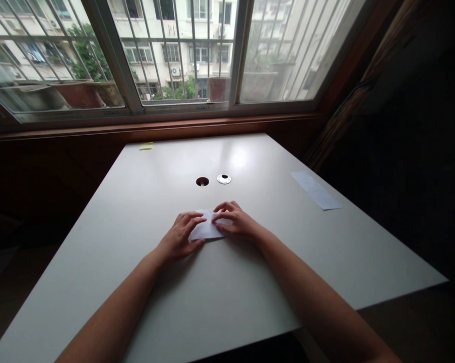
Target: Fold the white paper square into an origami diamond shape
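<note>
A small folded sheet of white paper [206,231] lies on the white table between my two hands. My left hand [182,233] holds its left side, with fingers curved over the top and the thumb at the near edge. At the right part of the paper is my right hand [235,220], its fingers bent down onto the surface and its thumb near the front edge. Both hands cover portions of the sheet, so its right end is partly hidden.
The white table [167,181] has a round cable hole [202,182] and beside it a silver ring cap [223,179]. A white paper strip [316,190] lies near the right edge. Yellow tape [146,146] sits at the far left corner. A barred window [182,55] stands behind.
</note>
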`<action>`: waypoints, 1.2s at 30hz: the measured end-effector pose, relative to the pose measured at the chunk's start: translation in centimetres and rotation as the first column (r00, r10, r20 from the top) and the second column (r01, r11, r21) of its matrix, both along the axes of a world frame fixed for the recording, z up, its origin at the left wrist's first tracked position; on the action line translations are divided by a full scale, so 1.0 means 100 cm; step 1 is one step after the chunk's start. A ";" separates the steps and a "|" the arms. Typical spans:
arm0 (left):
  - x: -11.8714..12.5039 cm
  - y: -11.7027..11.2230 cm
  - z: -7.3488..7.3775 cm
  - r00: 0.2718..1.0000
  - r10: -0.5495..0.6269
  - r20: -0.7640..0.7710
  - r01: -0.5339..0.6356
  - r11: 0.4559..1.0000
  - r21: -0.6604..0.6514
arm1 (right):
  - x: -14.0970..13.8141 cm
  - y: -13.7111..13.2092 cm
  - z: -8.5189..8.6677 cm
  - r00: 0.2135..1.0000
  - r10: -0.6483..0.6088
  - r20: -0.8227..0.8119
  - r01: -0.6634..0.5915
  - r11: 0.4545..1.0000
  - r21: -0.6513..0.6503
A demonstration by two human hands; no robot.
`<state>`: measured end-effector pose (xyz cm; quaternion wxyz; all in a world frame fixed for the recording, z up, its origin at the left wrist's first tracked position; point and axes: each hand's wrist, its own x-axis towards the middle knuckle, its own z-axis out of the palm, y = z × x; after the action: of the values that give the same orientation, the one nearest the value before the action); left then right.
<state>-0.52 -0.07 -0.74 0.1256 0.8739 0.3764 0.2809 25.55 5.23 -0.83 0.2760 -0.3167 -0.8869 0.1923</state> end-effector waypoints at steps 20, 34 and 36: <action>-0.007 0.008 -0.005 0.972 0.063 0.225 -0.040 0.993 -0.107 | 0.000 -0.001 0.005 0.998 0.059 -0.006 -0.059 0.998 -0.027; -0.006 0.008 0.003 0.993 0.033 0.111 -0.016 0.989 -0.149 | -0.004 -0.005 0.002 0.985 0.166 -0.053 -0.168 0.986 -0.026; -0.006 0.008 0.004 0.990 0.061 0.126 -0.036 0.981 -0.192 | -0.005 -0.005 0.003 0.980 0.187 -0.072 -0.189 0.981 -0.032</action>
<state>-1.10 0.71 -0.30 0.2257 0.8281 0.4137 0.3037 25.05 4.72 -0.56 0.2809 -0.2300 -0.8990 0.2452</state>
